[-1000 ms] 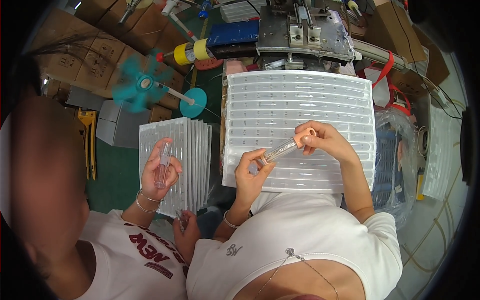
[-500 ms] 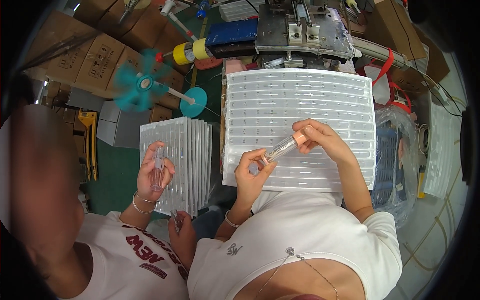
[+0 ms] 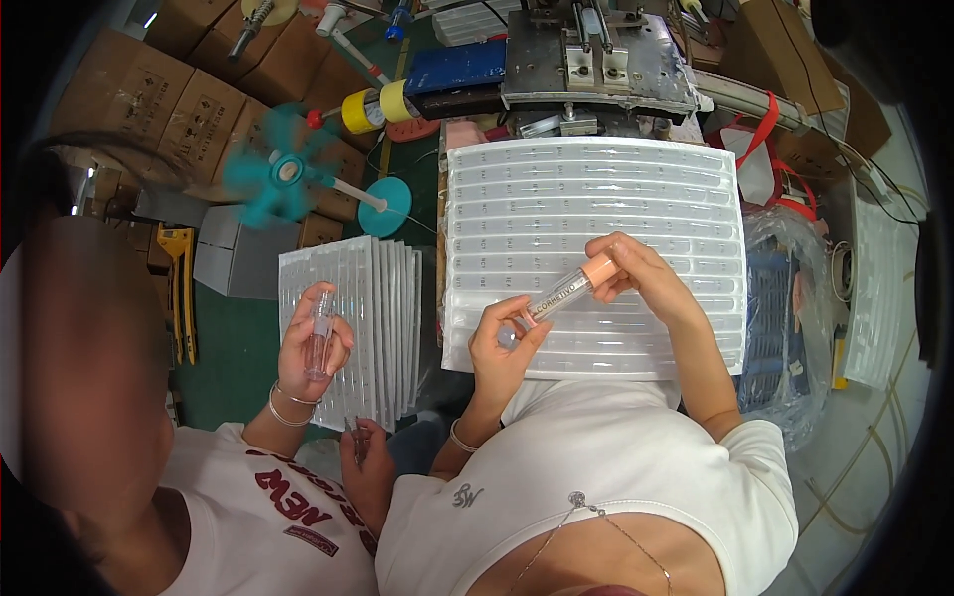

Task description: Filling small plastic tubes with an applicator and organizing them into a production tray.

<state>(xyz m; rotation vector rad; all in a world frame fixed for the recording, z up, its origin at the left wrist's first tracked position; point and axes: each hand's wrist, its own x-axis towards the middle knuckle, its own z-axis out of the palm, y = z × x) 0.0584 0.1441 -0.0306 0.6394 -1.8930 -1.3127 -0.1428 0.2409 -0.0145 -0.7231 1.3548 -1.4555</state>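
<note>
Between my two hands a clear cosmetic tube (image 3: 559, 296) with a peach cap is held at a slant, dark print along its side. My left hand (image 3: 500, 350) pinches its lower end; a small clear, rounded piece (image 3: 508, 337) also shows within those fingers, its kind unclear. At the upper end the fingers of my right hand (image 3: 641, 273) close round the peach cap. Both hands are above a white plastic tray (image 3: 596, 159) with rows of long slots, which rests before me.
At my left a co-worker's hand (image 3: 310, 353) holds up another clear tube (image 3: 319, 333), beside a stack of white trays (image 3: 383, 328). A turquoise fan (image 3: 288, 169) with blurred blades stands beyond. Ahead is a metal machine (image 3: 596, 79); cartons (image 3: 139, 99) are piled far left.
My hands keep their hold on the tube and have barely moved. The co-worker's raised hand and tube have shifted slightly right.
</note>
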